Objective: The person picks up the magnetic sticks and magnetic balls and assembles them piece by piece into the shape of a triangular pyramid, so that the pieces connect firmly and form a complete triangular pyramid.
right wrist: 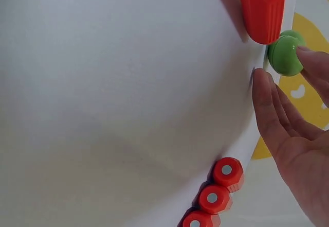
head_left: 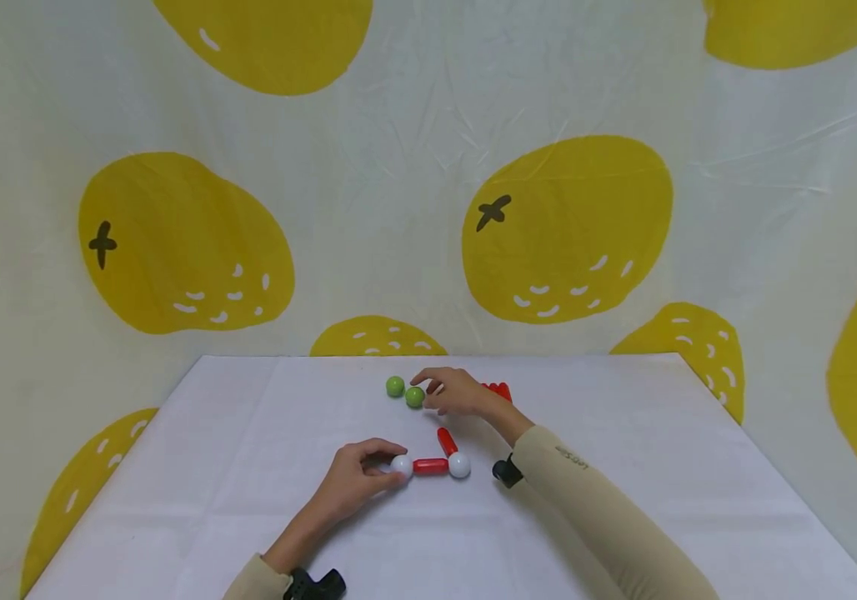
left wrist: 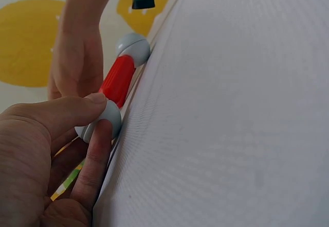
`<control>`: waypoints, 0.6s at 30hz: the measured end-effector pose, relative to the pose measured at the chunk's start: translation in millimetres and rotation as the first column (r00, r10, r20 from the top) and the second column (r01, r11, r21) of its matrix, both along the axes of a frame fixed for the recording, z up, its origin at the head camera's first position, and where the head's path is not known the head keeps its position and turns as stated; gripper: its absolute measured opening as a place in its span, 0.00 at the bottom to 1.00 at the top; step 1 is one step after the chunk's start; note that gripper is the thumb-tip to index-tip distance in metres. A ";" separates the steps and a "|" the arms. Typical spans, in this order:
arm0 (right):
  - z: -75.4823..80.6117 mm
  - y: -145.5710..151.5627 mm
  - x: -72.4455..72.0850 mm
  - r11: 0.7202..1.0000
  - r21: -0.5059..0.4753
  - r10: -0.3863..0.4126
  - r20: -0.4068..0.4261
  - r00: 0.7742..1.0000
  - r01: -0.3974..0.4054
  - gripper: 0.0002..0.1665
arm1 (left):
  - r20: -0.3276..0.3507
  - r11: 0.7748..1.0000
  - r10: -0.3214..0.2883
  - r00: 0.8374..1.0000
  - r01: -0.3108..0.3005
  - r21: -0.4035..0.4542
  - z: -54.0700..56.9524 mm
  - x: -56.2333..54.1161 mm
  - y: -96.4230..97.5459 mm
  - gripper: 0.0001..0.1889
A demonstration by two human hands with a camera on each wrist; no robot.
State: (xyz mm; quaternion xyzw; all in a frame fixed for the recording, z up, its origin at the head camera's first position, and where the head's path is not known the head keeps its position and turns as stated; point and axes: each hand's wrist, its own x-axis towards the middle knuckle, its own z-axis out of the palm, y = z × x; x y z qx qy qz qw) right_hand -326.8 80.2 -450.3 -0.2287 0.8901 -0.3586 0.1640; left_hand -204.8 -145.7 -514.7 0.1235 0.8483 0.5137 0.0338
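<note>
My left hand [head_left: 349, 479] pinches a white ball [head_left: 402, 466] between thumb and fingers, low over the tabletop. A red rod [head_left: 430, 467] joins that ball to a second white ball [head_left: 459, 465]. From this second ball another red rod [head_left: 447, 442] angles away toward the back. Farther back, my right hand [head_left: 454, 393] reaches beside a green ball [head_left: 414, 397]; its thumb overlaps the ball in the right wrist view, while the fingers are spread away from it. Another green ball [head_left: 394, 386] lies just to the left, mostly hidden behind the nearer one in the right wrist view.
Several red rods [right wrist: 214, 197] lie side by side behind the right wrist, pale discs on their ends. A white cloth covers the table [head_left: 623, 492]. Beyond its back edge hangs a curtain [head_left: 398, 208] with a yellow fruit print.
</note>
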 end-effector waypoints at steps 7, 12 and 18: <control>-4.7 -4.7 0.0 1.000 0.009 -0.007 -0.014 1.000 0.007 0.15 | 0.002 1.000 -0.005 1.000 0.005 0.026 0.5 0.9 -0.4 0.16; -5.0 -7.7 3.1 1.000 0.020 -0.023 -0.010 1.000 0.023 0.15 | 0.000 1.000 -0.011 1.000 0.011 0.014 -0.1 1.9 -1.0 0.16; -3.8 -8.1 6.5 0.998 0.058 -0.025 0.007 1.000 0.024 0.20 | -0.012 1.000 -0.014 1.000 0.014 0.001 -0.9 3.7 -2.6 0.16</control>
